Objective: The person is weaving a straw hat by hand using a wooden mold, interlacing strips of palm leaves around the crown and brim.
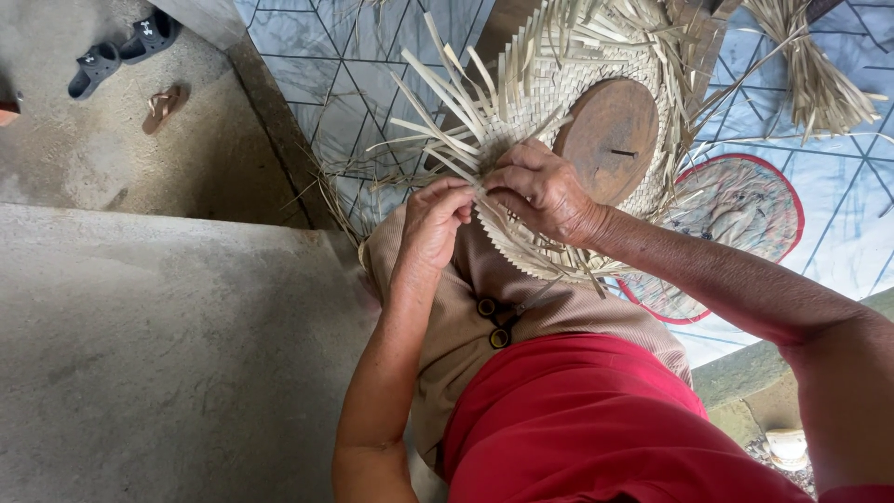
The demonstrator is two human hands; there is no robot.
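Fingertips of both hands hidden among pale straw strips. Left hand (436, 222) and right hand (542, 191) pinch strips at the edge of woven straw hat (549, 84), resting on lap over round wooden block (610, 138). Scissors (498, 321), probably, lie on beige cloth (466, 326). Loose straw bundle (815, 79) top right; sandals (121, 51) on concrete floor (168, 354).

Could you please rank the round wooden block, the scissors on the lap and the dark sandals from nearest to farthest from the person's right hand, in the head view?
From the right hand:
1. Round wooden block, just beyond it, under the weave.
2. Scissors, below, on the lap.
3. Dark sandals, far off at top left on the concrete.
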